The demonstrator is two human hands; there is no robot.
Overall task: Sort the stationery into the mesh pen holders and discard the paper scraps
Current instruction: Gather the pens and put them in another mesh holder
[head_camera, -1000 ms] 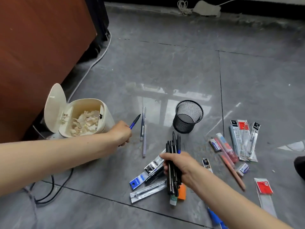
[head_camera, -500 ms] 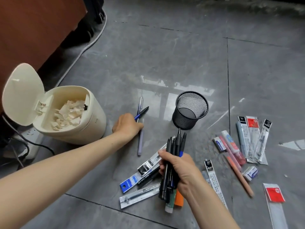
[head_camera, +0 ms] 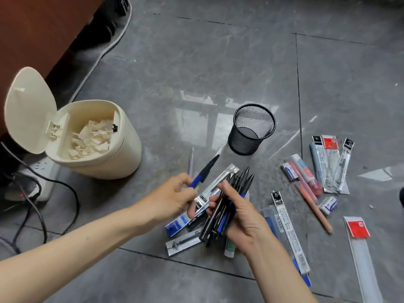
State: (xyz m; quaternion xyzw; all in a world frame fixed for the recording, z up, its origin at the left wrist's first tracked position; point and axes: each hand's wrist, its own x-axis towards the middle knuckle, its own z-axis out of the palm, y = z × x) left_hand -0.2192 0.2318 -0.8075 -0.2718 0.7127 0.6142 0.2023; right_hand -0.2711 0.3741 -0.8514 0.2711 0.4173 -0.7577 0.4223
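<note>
Bare left hand (head_camera: 172, 200) and right hand (head_camera: 242, 217), bare left forearm (head_camera: 76, 243) and right forearm (head_camera: 277, 278), uncovered to the frame edge.

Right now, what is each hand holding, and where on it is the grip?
The left hand pinches a blue pen by its barrel end, cap pointing away. The right hand grips a bundle of dark pens around their middle.

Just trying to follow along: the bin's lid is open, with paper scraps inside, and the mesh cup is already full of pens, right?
No: the head view shows the mesh cup empty; pens are in the right hand. The lid is open, with paper scraps inside the bin.
</note>
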